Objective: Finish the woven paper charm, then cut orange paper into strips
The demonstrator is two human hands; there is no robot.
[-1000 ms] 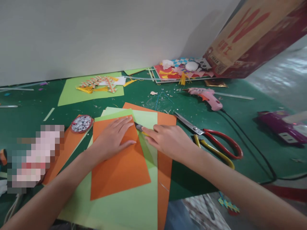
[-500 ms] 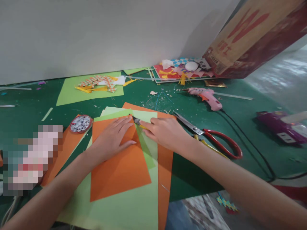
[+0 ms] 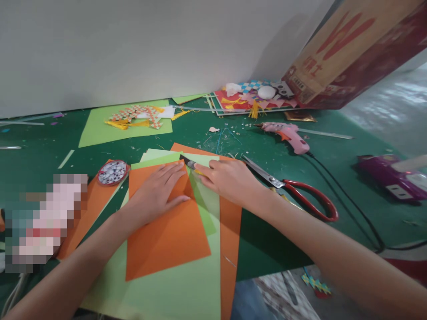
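Note:
My left hand (image 3: 163, 186) lies flat with fingers stretched out on an orange sheet of paper (image 3: 167, 249), pressing it down near its top edge. Under that sheet lies a bright green sheet (image 3: 207, 220), on top of larger pale green paper (image 3: 187, 289) and another orange sheet (image 3: 228, 266). My right hand (image 3: 230, 180) grips a utility knife (image 3: 191, 164) with a yellow handle. Its dark blade points left, at the top right corner of the orange sheet, close to my left fingertips. Most of the knife's handle is hidden in my fist.
Red-handled scissors (image 3: 310, 195) lie right of my right hand. Beyond them are a pink glue gun (image 3: 287, 133) with a black cord and a purple device (image 3: 390, 178). A round case of googly eyes (image 3: 113, 172) sits left. A paper bag (image 3: 350, 49) stands back right.
The knife blade has shifted slightly up and left and shows more fully above the orange sheet's corner. My left hand stays in place on the paper.

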